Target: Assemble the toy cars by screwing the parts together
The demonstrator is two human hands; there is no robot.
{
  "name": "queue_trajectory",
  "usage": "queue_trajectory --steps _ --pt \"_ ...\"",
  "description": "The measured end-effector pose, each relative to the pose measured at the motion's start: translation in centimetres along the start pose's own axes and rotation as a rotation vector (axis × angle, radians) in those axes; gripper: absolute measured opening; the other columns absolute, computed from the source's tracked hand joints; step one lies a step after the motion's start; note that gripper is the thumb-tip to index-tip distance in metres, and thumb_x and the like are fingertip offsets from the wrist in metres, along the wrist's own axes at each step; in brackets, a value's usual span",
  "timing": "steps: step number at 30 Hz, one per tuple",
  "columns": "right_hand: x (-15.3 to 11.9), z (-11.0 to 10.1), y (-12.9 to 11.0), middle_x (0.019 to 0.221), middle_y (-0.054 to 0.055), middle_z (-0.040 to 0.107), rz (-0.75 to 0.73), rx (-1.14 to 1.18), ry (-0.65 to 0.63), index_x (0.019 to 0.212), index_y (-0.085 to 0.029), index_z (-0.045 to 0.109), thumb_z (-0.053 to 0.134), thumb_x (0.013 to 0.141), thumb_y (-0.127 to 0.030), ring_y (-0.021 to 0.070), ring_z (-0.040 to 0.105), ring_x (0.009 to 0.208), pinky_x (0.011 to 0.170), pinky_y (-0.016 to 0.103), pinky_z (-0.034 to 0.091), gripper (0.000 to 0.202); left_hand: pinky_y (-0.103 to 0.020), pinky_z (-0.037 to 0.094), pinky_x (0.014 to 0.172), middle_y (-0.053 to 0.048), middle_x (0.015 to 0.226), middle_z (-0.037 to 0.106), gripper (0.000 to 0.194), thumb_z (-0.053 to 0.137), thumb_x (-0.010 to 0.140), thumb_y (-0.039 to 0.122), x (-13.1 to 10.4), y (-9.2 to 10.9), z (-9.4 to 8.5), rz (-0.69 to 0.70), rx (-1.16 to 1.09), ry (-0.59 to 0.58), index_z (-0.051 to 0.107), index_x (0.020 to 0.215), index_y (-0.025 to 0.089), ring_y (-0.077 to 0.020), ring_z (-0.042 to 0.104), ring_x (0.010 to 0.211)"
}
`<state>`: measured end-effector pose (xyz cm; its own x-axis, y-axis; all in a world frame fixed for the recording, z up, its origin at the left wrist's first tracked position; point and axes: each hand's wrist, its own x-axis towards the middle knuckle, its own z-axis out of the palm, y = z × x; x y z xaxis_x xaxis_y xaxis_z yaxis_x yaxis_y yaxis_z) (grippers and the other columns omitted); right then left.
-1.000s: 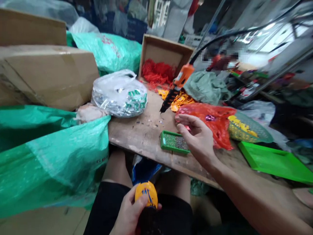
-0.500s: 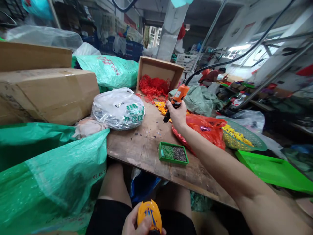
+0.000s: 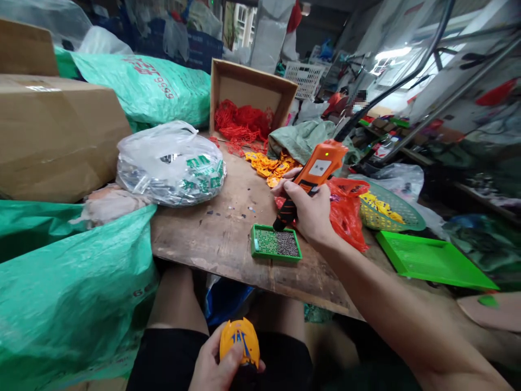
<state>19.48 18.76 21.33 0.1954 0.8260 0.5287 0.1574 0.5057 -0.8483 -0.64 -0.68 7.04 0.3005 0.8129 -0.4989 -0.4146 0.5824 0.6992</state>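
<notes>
- Head view: a seated person's two hands are at work on either side of a wooden worktop's (image 3: pixel 203 239) front edge, which slants across the frame above the knees.
- The left hand (image 3: pixel 215 363), in front of that edge and over the lap, curls around an orange shell with blue markings (image 3: pixel 240 339), thumb pressed on top.
- Over the worktop, the right hand (image 3: pixel 311 209) closes around an orange-and-black corded driver (image 3: pixel 319 165), a small light lit on its body. The driver tilts, its tip over the far rim of a small green tray (image 3: pixel 277 257); whether they touch cannot be told.
- The small tray sits near the front edge. To its left, a speck-strewn stretch of wood gives room as far as a clear plastic bag (image 3: pixel 171 168).
- Room is tighter on the right, where a red bag (image 3: pixel 345 217) lies just behind the right wrist; beyond it stand a mesh basket (image 3: pixel 413 214) and a larger green tray (image 3: pixel 439 263).
- The count: one shell in hand, one driver, two green trays, one mesh basket, one open carton (image 3: pixel 215 98) with red netting (image 3: pixel 244 122). Orange pieces (image 3: pixel 272 167) heaped behind the driver overlap too much to count.
</notes>
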Motion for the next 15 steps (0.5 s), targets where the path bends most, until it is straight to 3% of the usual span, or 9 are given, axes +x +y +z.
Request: queue_trajectory --steps 3,8,12,15 --pt "-1.2 -0.3 0.8 0.065 -0.005 0.065 0.066 0.005 0.012 0.096 -0.022 0.063 0.067 0.085 -0.024 0.014 0.066 0.06 0.071 0.035 0.06 0.012 -0.032 0.054 0.062 -0.015 0.073 0.081 0.06 0.084 0.07 0.065 0.6 0.9 0.4 0.011 0.044 -0.017 0.075 0.098 0.013 -0.0276 0.076 0.069" --pt "-2.7 -0.2 2.5 0.055 -0.01 0.048 0.135 0.082 0.05 0.096 -0.025 0.059 0.066 0.088 -0.03 0.0104 0.05 0.044 0.047 0.026 0.049 0.011 -0.028 0.054 0.064 -0.013 0.073 0.081 0.06 0.086 0.07 0.061 1.4 2.2 1.8 -0.024 0.027 0.064 0.072 0.103 0.013 -0.0236 0.075 0.067" --pt "-3.2 0.0 3.2 0.057 -0.009 0.048 0.151 0.061 0.066 0.099 -0.025 0.061 0.072 0.088 -0.035 0.0095 0.048 0.044 0.043 0.025 0.043 0.018 -0.025 0.051 0.06 -0.012 0.071 0.08 0.055 0.084 0.072 0.06 1.9 2.9 2.7 -0.032 0.031 0.068 0.072 0.098 0.013 -0.0209 0.073 0.065" --pt "-3.3 0.3 3.6 0.053 -0.01 0.047 0.138 0.07 0.09 0.09 -0.024 0.06 0.074 0.089 -0.038 0.0089 0.045 0.041 0.041 0.024 0.042 0.02 -0.024 0.051 0.059 -0.01 0.071 0.079 0.054 0.084 0.073 0.06 2.2 3.1 3.2 -0.043 0.019 0.084 0.073 0.1 0.015 -0.0206 0.072 0.064"
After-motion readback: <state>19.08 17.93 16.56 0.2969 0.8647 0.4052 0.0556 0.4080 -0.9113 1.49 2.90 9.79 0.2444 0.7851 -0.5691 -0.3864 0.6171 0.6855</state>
